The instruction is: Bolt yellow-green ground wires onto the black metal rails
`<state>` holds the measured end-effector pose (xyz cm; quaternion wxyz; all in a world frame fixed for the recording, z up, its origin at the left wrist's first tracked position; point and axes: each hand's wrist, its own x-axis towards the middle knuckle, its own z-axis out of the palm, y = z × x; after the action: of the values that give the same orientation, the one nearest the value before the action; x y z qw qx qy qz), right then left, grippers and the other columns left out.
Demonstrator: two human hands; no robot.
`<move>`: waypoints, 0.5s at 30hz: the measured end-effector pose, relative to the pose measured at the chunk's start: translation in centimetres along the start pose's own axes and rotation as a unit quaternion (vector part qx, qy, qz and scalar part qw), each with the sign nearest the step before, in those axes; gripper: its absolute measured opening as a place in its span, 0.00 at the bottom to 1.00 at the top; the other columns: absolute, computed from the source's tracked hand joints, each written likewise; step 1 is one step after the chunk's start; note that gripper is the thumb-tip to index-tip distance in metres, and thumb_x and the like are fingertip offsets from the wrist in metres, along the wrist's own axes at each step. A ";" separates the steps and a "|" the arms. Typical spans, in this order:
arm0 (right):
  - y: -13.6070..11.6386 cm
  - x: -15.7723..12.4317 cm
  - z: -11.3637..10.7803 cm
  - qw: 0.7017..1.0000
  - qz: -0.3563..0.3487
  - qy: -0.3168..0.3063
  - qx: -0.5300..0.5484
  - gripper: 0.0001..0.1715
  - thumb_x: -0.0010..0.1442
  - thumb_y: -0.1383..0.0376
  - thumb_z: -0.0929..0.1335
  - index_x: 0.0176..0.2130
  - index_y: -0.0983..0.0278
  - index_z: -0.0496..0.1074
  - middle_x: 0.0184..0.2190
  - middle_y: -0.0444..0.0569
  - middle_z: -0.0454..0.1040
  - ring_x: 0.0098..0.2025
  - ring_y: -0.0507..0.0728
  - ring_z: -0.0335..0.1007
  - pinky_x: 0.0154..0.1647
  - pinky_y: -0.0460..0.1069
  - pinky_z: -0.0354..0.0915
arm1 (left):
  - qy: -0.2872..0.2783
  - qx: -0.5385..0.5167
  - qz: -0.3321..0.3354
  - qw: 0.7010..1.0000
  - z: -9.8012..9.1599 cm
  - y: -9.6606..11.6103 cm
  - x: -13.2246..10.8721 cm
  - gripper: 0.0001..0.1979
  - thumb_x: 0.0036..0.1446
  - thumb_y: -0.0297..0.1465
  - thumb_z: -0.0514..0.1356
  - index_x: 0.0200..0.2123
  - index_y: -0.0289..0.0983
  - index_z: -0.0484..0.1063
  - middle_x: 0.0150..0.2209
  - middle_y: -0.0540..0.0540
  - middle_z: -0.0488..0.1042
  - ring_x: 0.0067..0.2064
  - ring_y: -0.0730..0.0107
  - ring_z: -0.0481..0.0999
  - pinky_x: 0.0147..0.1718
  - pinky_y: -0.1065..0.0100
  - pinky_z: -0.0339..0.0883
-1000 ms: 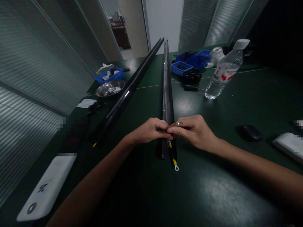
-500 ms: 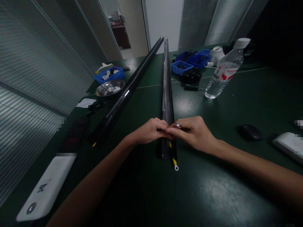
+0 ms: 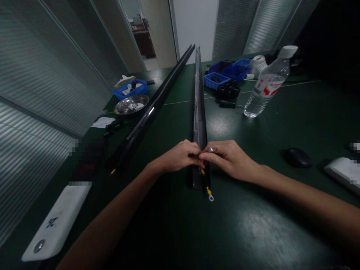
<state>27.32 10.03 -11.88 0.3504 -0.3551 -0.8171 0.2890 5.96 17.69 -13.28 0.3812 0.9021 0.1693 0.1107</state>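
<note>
My left hand (image 3: 182,155) and my right hand (image 3: 226,159) meet over the near end of a long dark glossy channel strip (image 3: 199,108). Fingers of both are closed in a pinch, tips touching; what is between them is hidden. A ring sits on a right-hand finger. From just below the fingertips comes a short dark wire with yellow sleeves (image 3: 207,185), ending in a metal ring terminal (image 3: 211,197) past the strip's end. Left of it lies a second dark strip (image 3: 150,110), slanting away, with a yellow tip (image 3: 113,171) at its near end.
A water bottle (image 3: 266,84) stands to the right, beyond a black mouse (image 3: 297,157). Blue bins (image 3: 216,80) and a screwdriver (image 3: 227,103) are farther back. At left are a metal bowl (image 3: 131,104), a blue basket (image 3: 132,89) and a white oblong device (image 3: 57,221).
My right hand has shifted slightly left, its fingers still against the left ones. The wire's ring terminal has swung slightly right and upward. The strips stay in place.
</note>
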 end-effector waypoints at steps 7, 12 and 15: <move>-0.4 0.1 0.4 0.999 0.017 -0.023 -0.016 0.22 0.75 0.63 0.62 0.33 0.66 0.76 0.31 0.45 0.76 0.32 0.50 0.72 0.37 0.47 0.65 | 0.016 0.026 0.013 0.999 0.3 -0.3 0.2 0.07 0.62 0.27 0.68 0.32 0.42 0.84 0.33 0.51 0.79 0.41 0.67 0.75 0.48 0.64 0.58; -0.1 0.0 0.5 0.999 0.031 -0.019 -0.003 0.24 0.76 0.61 0.60 0.34 0.66 0.76 0.32 0.47 0.76 0.32 0.51 0.72 0.38 0.47 0.65 | 0.036 0.018 0.004 0.999 0.6 -0.1 0.2 0.03 0.59 0.31 0.71 0.31 0.41 0.83 0.34 0.51 0.79 0.42 0.66 0.75 0.48 0.64 0.59; 0.1 -0.1 0.4 0.998 0.044 -0.003 0.046 0.22 0.74 0.57 0.64 0.35 0.66 0.77 0.29 0.44 0.76 0.29 0.50 0.70 0.32 0.46 0.64 | 0.041 -0.025 -0.008 0.999 0.6 -0.1 0.1 0.05 0.58 0.33 0.72 0.31 0.39 0.83 0.32 0.49 0.79 0.40 0.66 0.76 0.46 0.64 0.61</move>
<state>27.07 9.92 -12.22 0.3505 -0.3736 -0.7876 0.3425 6.21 17.43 -13.72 0.3973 0.8855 0.1890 0.1493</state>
